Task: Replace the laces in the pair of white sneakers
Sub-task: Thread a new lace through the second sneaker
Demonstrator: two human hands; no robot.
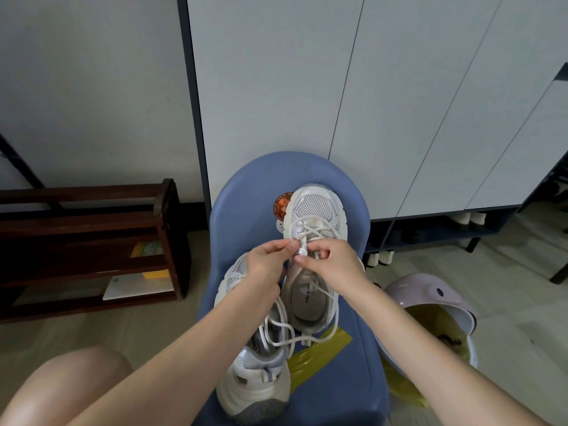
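Both hands [267, 259] [332, 262] pinching lace [302, 241] on far sneaker [313, 210]; near sneaker [255, 379] lying alongside on blue chair [246, 195]. Wooden rack [92, 241] left, bin [436, 302] right.

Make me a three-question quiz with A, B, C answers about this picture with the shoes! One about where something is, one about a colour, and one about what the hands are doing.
1. Where do the two sneakers lie?
A. on the wooden rack
B. on the blue chair
C. on the floor

2. What colour is the flat strip beside the near sneaker?
A. yellow
B. red
C. black

3. What are the hands doing?
A. resting on the knees
B. lifting the chair
C. pinching the lace of the far sneaker

Answers: 1 B, the far sneaker and near sneaker rest on the blue chair. 2 A, the strip is yellow. 3 C, the left hand and right hand meet over the lace, fingers curled round it.
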